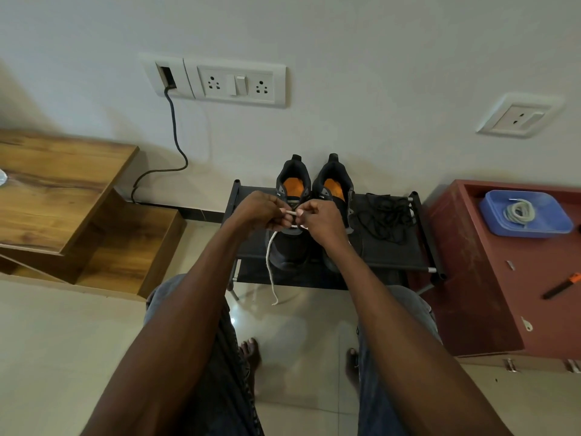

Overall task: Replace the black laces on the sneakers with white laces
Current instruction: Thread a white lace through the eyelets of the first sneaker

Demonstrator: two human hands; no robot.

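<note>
While the person's bare feet (pixel 251 354) rest on the glossy tiled floor (pixel 301 328), both forearms reach forward over open floor toward a low black shoe rack (pixel 396 247) set against the wall. One loose end of the white lace (pixel 269 262) hangs off the rack's front edge, well clear of the floor tiles' nearer stretch. Above it, the left hand (pixel 261 212) and right hand (pixel 320 220) meet over the left sneaker (pixel 290 215), each grip pinching the white lace between thumb and fingertips, a short taut span of lace between them. Just beside it stands the right sneaker (pixel 334 190), its orange insole showing. On the rack's right half lies a tangle of black laces (pixel 385 217), apart from both hands. A wooden stepped cabinet (pixel 63 190) closes the left side; a red bench (pixel 490 272) closes the right, carrying a blue tray (pixel 553 221) with a coiled white lace (pixel 518 212) and an orange-handled tool (pixel 562 285). Behind, wall sockets (pixel 235 83) and a dark cable (pixel 174 133).
</note>
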